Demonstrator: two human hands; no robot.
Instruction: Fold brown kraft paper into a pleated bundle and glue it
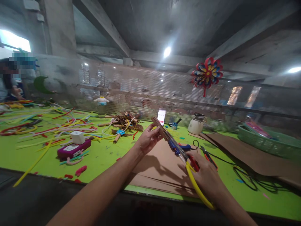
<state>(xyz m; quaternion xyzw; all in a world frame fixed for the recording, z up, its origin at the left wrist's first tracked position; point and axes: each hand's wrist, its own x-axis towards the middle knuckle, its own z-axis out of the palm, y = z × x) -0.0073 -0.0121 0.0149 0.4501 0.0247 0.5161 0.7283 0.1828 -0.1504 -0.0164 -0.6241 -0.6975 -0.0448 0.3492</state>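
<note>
My left hand (149, 139) pinches a narrow brown strip (155, 121), which looks like folded paper, above the table. My right hand (207, 171) grips scissors (194, 185) with yellow and red handles. The blades point up and left towards the strip; whether they touch it I cannot tell. Below both hands lie sheets of brown paper (152, 160). Just behind the scissors is a blue glue gun (187, 147), partly hidden by them. Red-and-black pliers (209, 157) lie right of it, near my right hand.
On the green table (101, 163) a purple power strip (74, 149), coloured pipe cleaners (70, 128) and a heap of brown rolled pieces (127, 121) lie left. A lit phone (161, 116) and white jug (196, 124) stand behind; a green basket (268, 142) sits right. Another person (10, 78) is far left.
</note>
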